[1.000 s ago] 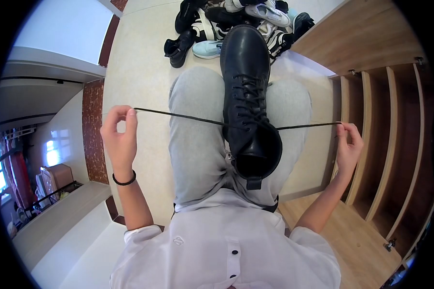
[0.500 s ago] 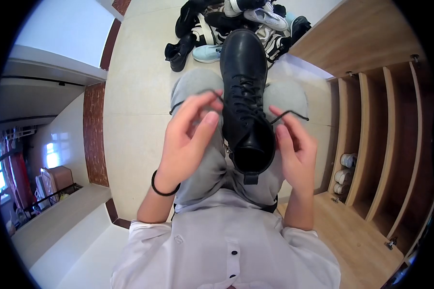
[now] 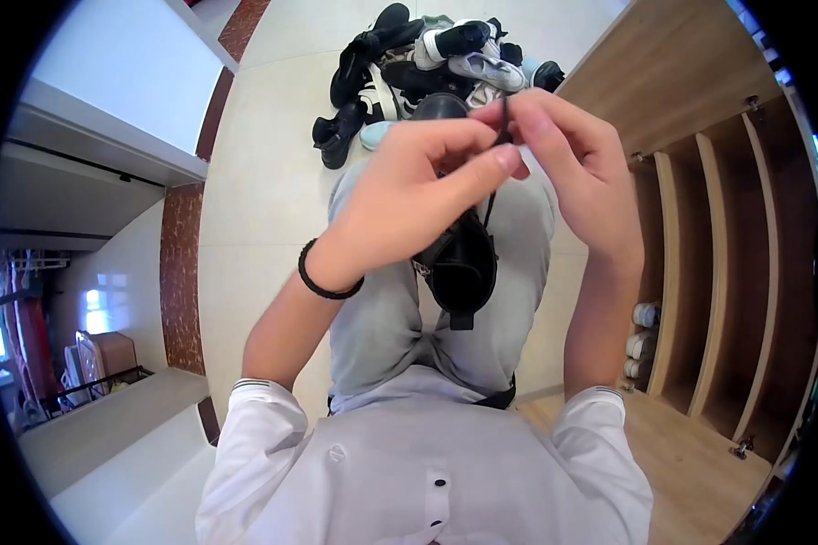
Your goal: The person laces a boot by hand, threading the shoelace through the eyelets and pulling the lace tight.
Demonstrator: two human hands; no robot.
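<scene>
A black lace-up boot [image 3: 463, 272] rests between my knees, its opening toward me and its toe pointing away. Most of its lacing is hidden behind my hands. Raised above the boot, my left hand [image 3: 418, 186] and my right hand [image 3: 568, 154] meet at the fingertips. A black shoelace [image 3: 491, 207] runs up from the boot to them. Thumb and fingers of my left hand are pinched at the lace. My right hand also pinches the lace, with its fingertips close together.
Beyond my knees a heap of mixed shoes [image 3: 427, 64] lies on the tiled floor [image 3: 264, 209]. To the right stands an open wooden shoe cabinet [image 3: 700, 272], with a few pale shoes [image 3: 641, 341] on one shelf. A white ledge [image 3: 127, 409] runs along the left.
Both hands have risen and come together over the boot. Earlier they were apart at its two sides, with the lace ends spread outward. The boot now sits slightly further left.
</scene>
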